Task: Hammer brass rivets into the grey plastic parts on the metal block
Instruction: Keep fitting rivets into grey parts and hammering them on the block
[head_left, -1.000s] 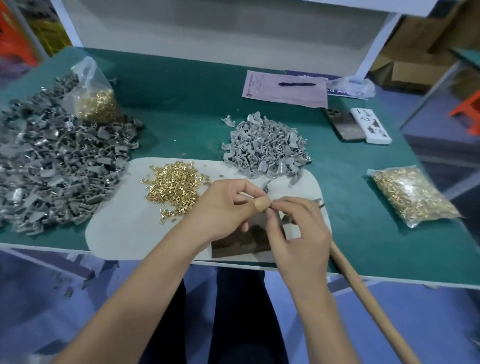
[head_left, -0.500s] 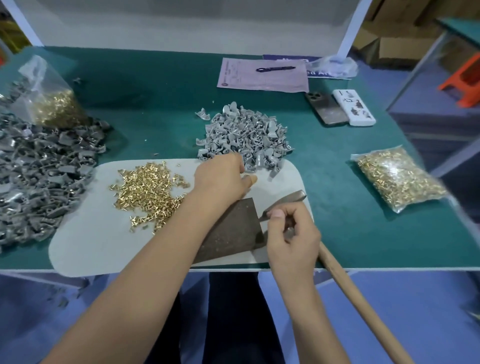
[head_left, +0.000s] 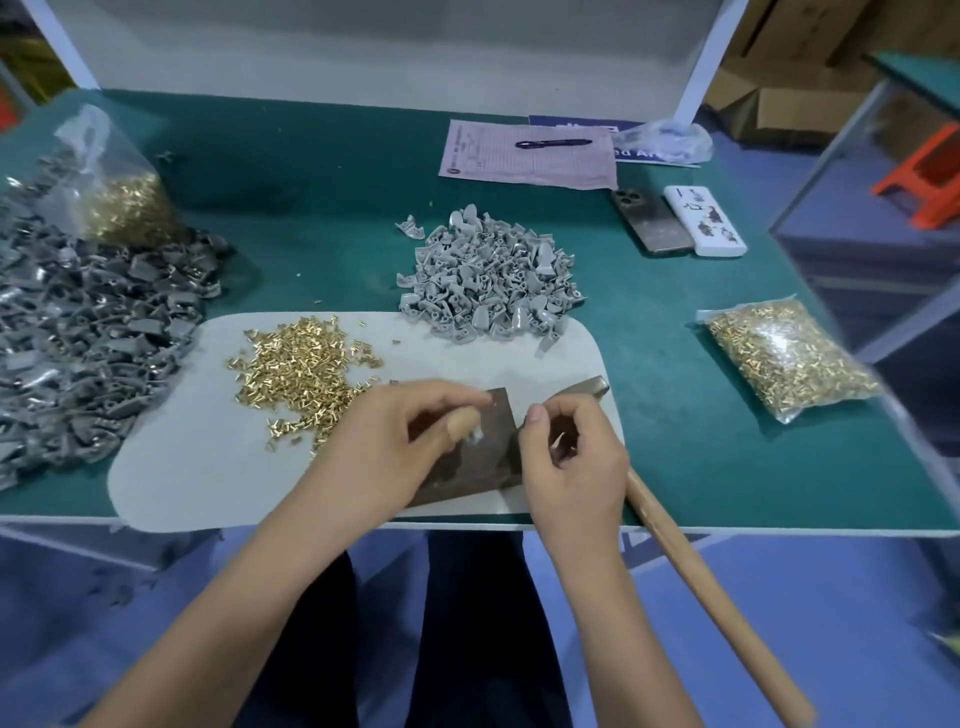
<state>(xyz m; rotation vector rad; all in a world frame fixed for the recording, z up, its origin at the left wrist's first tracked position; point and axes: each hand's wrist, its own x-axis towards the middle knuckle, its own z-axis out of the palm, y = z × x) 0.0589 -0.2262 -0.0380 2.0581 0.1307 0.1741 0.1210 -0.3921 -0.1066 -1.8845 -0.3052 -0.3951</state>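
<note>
Over the dark square metal block (head_left: 462, 467), the left hand (head_left: 395, 447) is pinching a small grey plastic part (head_left: 475, 434); the right hand (head_left: 571, 457), fingers curled, is gripping the wooden-handled hammer (head_left: 691, 566), loose brass rivets (head_left: 301, 369) lying left, pale grey parts (head_left: 488, 275) heaped beyond.

Table top (head_left: 337, 208): dark green. On it, pale grey mat (head_left: 197, 467) at the near edge. Rivets (head_left: 296, 369) on the mat: shiny brass-yellow. Plastic parts (head_left: 483, 280) behind the mat: light grey. Metal block (head_left: 467, 467) on the mat: dark brown-grey, mottled. Hammer handle (head_left: 701, 587) right of the block: tan wood. Paper sheet (head_left: 530, 161) at the table's far side: pink.
</note>
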